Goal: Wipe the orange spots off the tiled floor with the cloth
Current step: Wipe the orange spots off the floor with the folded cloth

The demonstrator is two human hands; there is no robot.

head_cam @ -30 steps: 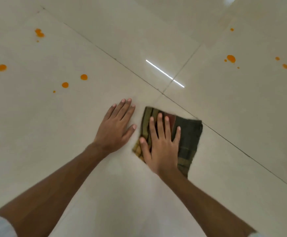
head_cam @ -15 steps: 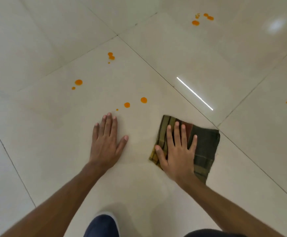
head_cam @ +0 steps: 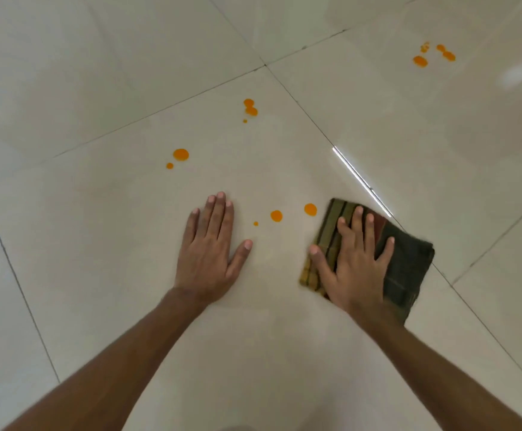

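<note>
Glossy cream tiled floor (head_cam: 104, 250) with dark grout lines, dotted with orange spots.

The right hand (head_cam: 354, 262) lies flat with fingers spread, pressing a folded dark green and olive striped cloth (head_cam: 405, 269), gripping nothing. The left hand (head_cam: 208, 250) rests palm-down and splayed on bare tile. The nearest round orange spot (head_cam: 310, 209) sits just beside the cloth's left edge; two smaller ones lie between the hands.

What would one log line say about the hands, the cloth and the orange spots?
right hand: flat on cloth | left hand: flat on floor | nearest orange spot: unwiped, just left of cloth
</note>
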